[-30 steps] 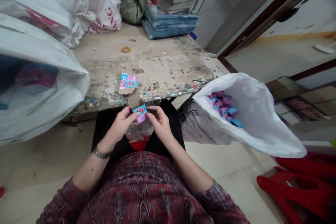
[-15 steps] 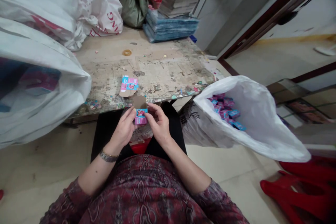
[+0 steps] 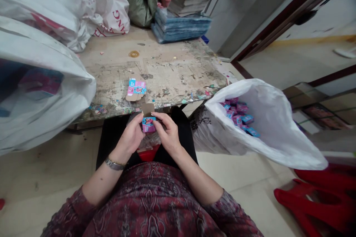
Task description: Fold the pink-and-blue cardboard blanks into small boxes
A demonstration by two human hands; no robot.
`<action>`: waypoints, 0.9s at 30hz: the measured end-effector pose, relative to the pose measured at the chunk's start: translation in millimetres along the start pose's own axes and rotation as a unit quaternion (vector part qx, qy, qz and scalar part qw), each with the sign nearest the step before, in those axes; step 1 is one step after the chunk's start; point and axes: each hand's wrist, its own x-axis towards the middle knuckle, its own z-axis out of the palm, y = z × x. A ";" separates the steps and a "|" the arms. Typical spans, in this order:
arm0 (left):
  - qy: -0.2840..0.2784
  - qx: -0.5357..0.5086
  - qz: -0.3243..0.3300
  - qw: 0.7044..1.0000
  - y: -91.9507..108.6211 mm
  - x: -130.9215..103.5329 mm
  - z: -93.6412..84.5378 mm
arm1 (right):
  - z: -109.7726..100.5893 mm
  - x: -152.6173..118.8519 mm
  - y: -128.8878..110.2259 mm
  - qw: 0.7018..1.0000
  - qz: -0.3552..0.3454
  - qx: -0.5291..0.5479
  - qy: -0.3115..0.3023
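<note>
Over my lap, just off the table's front edge, I hold a small pink and blue cardboard box (image 3: 148, 127) between both hands. Its brown inner flap (image 3: 148, 109) stands up at the far end. My left hand (image 3: 132, 133) grips the box's left side, fingers closed round it. On the other side, the thumb and fingers of my right hand (image 3: 168, 132) pinch the right edge near the flap. Just beyond, a flat, unfolded box blank (image 3: 137, 89) in the same colours lies at the table edge, possibly more than one.
A white sack (image 3: 267, 118) with several small pink and blue boxes (image 3: 241, 108) stands open on the right. Another white bag (image 3: 69, 92) bulges at the left. The worn table (image 3: 178, 74) bears a rubber-band-like ring (image 3: 134, 54) and a blue stack (image 3: 180, 27). A red stool (image 3: 314, 200) is lower right.
The fingers of my right hand have shifted inward over the box's top, near the base of the flap. The flap looks shorter, tilted somewhat. My left hand keeps its hold.
</note>
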 end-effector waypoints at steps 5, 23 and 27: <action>0.023 0.011 -0.033 0.999 3.5 -0.7 -0.9 | -0.4 -0.7 -2.5 1.000 0.019 0.011 -0.009; 0.042 0.279 0.072 0.957 -3.3 -8.0 -2.5 | 4.1 2.3 3.2 0.954 0.236 0.186 -0.019; 0.048 0.231 0.037 0.971 -2.2 -7.5 -1.8 | 2.7 1.4 2.3 0.970 0.184 0.154 -0.034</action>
